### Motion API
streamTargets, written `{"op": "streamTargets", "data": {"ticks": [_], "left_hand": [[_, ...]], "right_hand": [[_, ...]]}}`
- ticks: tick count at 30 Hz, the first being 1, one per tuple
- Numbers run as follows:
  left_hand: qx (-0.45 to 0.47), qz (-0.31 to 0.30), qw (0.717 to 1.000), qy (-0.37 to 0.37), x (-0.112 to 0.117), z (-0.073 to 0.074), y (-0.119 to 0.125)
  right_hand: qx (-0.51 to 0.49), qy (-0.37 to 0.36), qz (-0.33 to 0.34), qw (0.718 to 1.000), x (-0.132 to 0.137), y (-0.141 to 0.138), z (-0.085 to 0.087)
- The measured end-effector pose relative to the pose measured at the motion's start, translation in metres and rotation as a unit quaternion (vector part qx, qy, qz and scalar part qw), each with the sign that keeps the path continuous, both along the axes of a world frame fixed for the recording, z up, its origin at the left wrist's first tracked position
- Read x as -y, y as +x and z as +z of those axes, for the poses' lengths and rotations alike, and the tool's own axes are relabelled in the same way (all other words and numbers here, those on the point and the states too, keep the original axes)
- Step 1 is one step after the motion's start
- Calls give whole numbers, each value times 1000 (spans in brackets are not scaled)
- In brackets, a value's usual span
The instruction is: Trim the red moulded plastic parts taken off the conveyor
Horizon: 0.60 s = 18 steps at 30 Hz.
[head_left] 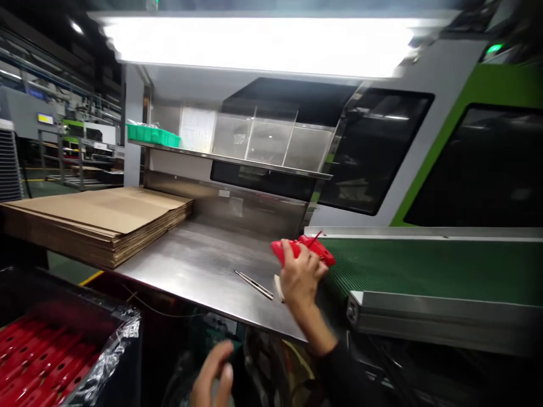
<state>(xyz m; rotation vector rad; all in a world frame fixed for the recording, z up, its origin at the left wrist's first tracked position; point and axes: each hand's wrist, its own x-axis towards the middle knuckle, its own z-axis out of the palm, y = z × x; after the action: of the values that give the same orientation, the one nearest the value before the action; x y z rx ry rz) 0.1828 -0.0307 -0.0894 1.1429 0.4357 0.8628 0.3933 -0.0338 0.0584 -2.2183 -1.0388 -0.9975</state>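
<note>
My right hand (pixel 300 277) is closed around a red plastic part (pixel 303 249) at the edge where the steel table (pixel 199 265) meets the green conveyor belt (pixel 424 263). My left hand (pixel 214 376) hangs low in front of the table, below its edge, blurred, with fingers loosely apart and nothing in it. A thin metal tool like tweezers (pixel 253 284) lies on the table just left of my right hand.
A stack of flat cardboard sheets (pixel 97 220) sits on the table's left. A lined bin of red parts (pixel 46 356) stands lower left. A green tray (pixel 153 134) rests on the shelf above. A green and white machine (pixel 445 141) fills the right.
</note>
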Motion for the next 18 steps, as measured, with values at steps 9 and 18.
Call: {"op": "streamTargets", "data": {"ticks": [9, 18], "left_hand": [[91, -71, 983, -142, -51, 96, 24], [36, -243, 960, -135, -81, 113, -3]], "right_hand": [[-90, 99, 316, 939, 44, -131, -82], [-613, 150, 477, 612, 91, -40, -29]]}}
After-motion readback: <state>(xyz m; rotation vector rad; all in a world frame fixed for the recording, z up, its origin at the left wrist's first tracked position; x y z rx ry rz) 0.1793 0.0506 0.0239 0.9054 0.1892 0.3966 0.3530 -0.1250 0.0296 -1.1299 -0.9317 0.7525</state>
